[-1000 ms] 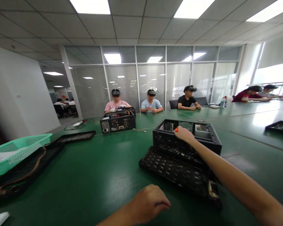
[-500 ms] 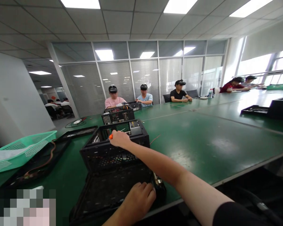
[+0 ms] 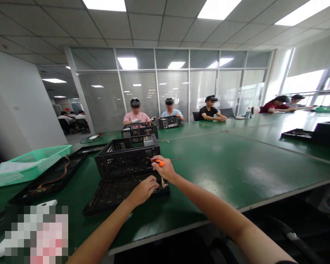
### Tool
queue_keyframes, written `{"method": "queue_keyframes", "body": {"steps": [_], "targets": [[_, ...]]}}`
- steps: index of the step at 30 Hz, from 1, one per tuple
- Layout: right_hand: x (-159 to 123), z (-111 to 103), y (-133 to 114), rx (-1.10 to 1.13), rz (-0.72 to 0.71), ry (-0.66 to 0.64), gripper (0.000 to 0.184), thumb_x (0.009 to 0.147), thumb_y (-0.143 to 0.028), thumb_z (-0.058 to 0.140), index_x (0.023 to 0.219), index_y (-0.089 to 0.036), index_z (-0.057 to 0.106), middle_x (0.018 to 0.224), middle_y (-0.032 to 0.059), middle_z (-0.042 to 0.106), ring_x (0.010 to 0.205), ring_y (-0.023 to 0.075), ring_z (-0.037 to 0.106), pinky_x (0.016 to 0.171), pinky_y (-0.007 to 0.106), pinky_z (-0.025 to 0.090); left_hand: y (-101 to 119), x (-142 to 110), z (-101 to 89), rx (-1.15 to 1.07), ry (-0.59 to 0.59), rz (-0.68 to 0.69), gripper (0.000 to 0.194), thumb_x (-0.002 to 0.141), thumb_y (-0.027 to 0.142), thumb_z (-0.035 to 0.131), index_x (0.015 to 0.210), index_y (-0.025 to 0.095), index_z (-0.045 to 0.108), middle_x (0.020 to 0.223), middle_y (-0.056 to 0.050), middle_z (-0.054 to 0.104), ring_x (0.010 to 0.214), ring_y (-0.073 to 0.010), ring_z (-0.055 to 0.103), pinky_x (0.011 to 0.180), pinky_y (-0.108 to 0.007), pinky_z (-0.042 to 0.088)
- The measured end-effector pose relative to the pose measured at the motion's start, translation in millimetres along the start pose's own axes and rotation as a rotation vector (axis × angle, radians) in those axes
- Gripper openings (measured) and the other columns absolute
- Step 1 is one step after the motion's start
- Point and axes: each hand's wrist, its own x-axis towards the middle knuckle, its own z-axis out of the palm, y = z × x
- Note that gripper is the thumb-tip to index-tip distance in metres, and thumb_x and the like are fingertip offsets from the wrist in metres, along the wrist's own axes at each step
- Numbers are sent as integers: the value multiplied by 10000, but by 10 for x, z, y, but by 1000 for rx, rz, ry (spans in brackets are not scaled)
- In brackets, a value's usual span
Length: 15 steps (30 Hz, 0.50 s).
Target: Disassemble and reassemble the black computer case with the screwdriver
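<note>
My right hand [image 3: 165,169] is closed around an orange-handled screwdriver [image 3: 160,162]. The thin shaft points left, towards the front of a black computer case [image 3: 126,161] with an open top. Below it, a black front panel [image 3: 112,196] lies folded down on the table. My left hand [image 3: 144,189] rests at the right end of that panel with its fingers curled together. What those fingertips pinch, if anything, is hidden. Close beside them, a small metal-coloured part [image 3: 162,182] shows at the panel's end.
On the left are a green plastic basket [image 3: 30,165] and a black side panel [image 3: 52,179] with a brown cable. Another open computer case [image 3: 139,131] stands behind mine. Co-workers [image 3: 136,113] sit across the green table [image 3: 209,172]. A black case [image 3: 327,132] stands far right.
My right hand has come down and right with the screwdriver, from above the case to its front. My left hand remains at the panel's right end. The camera view has shifted.
</note>
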Motion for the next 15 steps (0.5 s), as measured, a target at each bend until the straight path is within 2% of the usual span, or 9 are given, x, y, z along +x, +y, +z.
{"method": "queue_keyframes", "body": {"steps": [3, 6, 10, 15], "targets": [[-278, -278, 304, 194, 100, 180, 273, 817, -426, 517, 940, -193, 588, 645, -18, 577, 558, 109, 521, 585, 222, 409, -192, 133, -32, -233, -169, -197, 201, 845, 277, 504, 828, 157, 664, 863, -40, 619, 814, -130, 565, 778, -245, 445], [-338, -400, 538, 382, 223, 321, 283, 829, -442, 482, 884, -180, 571, 524, -52, 453, 457, 86, 407, 457, 203, 331, -369, 300, -20, -504, -362, -424, 252, 739, 344, 621, 859, 135, 694, 736, -27, 642, 644, -119, 552, 647, -240, 450], [-282, -383, 606, 591, 295, 257, 362, 823, -517, 449, 822, -174, 564, 457, -70, 381, 386, 64, 307, 377, 192, 236, -441, 452, 10, -848, -381, -595, 430, 655, 407, 693, 975, 120, 680, 702, -24, 642, 603, -105, 529, 627, -252, 459], [-291, -235, 529, 760, 464, 166, 416, 767, -591, 480, 786, -183, 559, 431, -79, 372, 337, 52, 260, 327, 191, 198, -383, 369, 17, -1016, -445, -634, 461, 654, 440, 696, 1003, 140, 673, 755, -31, 643, 639, -97, 548, 670, -256, 465]]}}
